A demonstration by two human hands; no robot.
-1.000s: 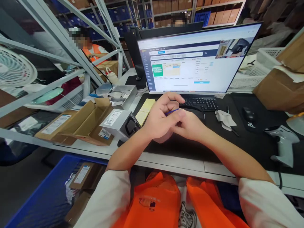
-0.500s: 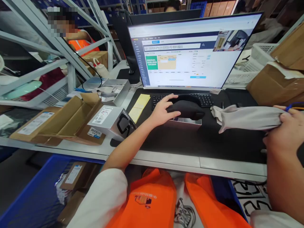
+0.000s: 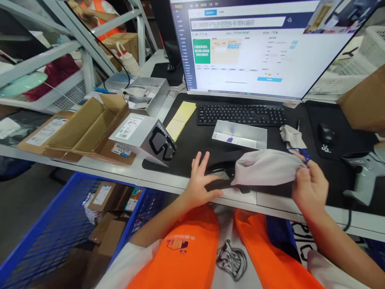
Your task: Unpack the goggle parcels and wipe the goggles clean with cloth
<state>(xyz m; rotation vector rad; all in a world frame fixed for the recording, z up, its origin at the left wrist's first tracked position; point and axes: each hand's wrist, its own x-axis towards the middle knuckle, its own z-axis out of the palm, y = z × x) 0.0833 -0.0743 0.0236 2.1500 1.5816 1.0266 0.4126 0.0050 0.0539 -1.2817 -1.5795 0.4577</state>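
In the head view, my left hand (image 3: 197,182) has its fingers spread beside black goggles (image 3: 221,167) lying by the desk's front edge. Its thumb and index finger are close to the dark lens; contact is hard to tell. My right hand (image 3: 309,186) pinches the drawstring end of a light grey cloth pouch (image 3: 267,167). That pouch covers the right part of the goggles; whether they are inside or beneath it I cannot tell. Behind the pouch sits an open silver box (image 3: 260,138) with a small purple piece inside.
A keyboard (image 3: 240,114) and monitor stand behind the box. At right are a crumpled grey cloth (image 3: 293,136), a mouse (image 3: 326,133) and a barcode scanner (image 3: 362,176). Left are yellow notes (image 3: 180,120), a goggles carton (image 3: 144,136) and an open cardboard box (image 3: 90,128). A blue crate (image 3: 45,237) stands below.
The goggles have come out of the silver box to the desk's front edge. My left hand has let go and spread. The pouch has moved left and down over them.
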